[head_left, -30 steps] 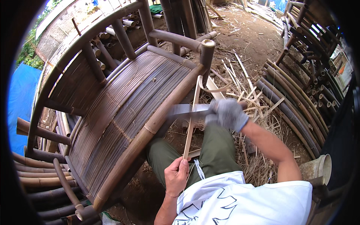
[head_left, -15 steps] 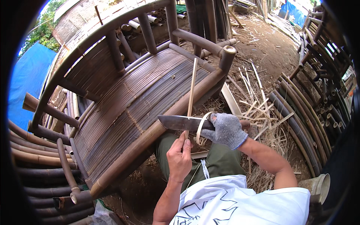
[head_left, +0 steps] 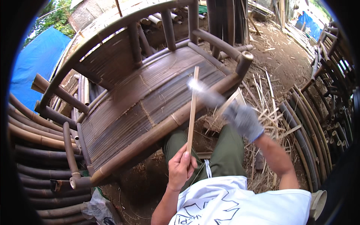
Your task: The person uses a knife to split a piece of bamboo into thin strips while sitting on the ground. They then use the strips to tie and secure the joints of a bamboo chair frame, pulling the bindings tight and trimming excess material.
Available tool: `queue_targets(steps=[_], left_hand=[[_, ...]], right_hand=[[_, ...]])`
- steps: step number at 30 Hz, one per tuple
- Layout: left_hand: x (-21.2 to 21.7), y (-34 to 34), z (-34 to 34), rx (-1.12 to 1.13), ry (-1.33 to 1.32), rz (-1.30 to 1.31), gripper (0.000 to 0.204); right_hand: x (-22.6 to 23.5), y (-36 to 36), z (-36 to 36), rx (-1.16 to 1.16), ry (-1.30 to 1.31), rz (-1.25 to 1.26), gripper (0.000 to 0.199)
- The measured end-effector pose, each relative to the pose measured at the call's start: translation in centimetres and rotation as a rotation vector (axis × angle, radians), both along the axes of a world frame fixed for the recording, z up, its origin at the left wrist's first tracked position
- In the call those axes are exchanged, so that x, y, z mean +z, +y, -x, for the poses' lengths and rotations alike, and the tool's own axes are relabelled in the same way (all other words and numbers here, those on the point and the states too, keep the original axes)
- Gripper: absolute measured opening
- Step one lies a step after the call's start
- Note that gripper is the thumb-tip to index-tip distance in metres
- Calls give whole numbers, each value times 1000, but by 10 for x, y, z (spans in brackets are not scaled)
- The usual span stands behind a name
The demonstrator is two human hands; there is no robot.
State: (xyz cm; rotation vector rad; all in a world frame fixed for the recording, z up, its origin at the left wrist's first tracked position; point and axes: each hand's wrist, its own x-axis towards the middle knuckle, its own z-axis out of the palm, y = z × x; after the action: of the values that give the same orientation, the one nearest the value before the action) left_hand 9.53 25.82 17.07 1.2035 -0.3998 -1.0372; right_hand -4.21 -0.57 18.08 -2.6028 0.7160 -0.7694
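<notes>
My left hand [head_left: 179,168] is bare and closed round the lower end of a thin pale bamboo strip [head_left: 192,120], which stands nearly upright above my lap. My right hand [head_left: 245,122], in a grey work glove, grips a large knife [head_left: 210,97]. Motion smears the glove and the blade. Light glints off the blade's end near the upper part of the strip; whether the two touch I cannot tell. Beyond them stands a dark bamboo bench [head_left: 123,125] with a slatted seat and a thick front rail.
Pale bamboo offcuts and shavings [head_left: 275,138] litter the dirt to the right of my legs. Dark bamboo poles [head_left: 298,138] lie past them, beside a stacked bamboo frame [head_left: 330,75]. More poles [head_left: 41,140] are piled at the left, near a blue tarp [head_left: 37,63].
The knife has gone from across the strip's lower part up toward its top. A curled shaving beside the glove no longer shows. My view has shifted slightly.
</notes>
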Motion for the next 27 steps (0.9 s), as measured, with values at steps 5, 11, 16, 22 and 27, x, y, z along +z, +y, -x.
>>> queue_targets(steps=[5,11,16,22,27], left_hand=[[16,-32,-6,37,81,94,23],[16,-17,9,73,-19,19,37],[-11,37,37,-63,-73,12,44],[-10,34,8,67,-54,-20,33],[-5,28,-1,119,-162,-79,28]], right_hand=[[-5,75,-23,195,72,-30,51],[-3,48,-37,63,-14,12,49],[-8,-58,-29,-155,88,186,22],[17,2,-38,188,-13,177,33],[5,54,-44,160,224,1,56]])
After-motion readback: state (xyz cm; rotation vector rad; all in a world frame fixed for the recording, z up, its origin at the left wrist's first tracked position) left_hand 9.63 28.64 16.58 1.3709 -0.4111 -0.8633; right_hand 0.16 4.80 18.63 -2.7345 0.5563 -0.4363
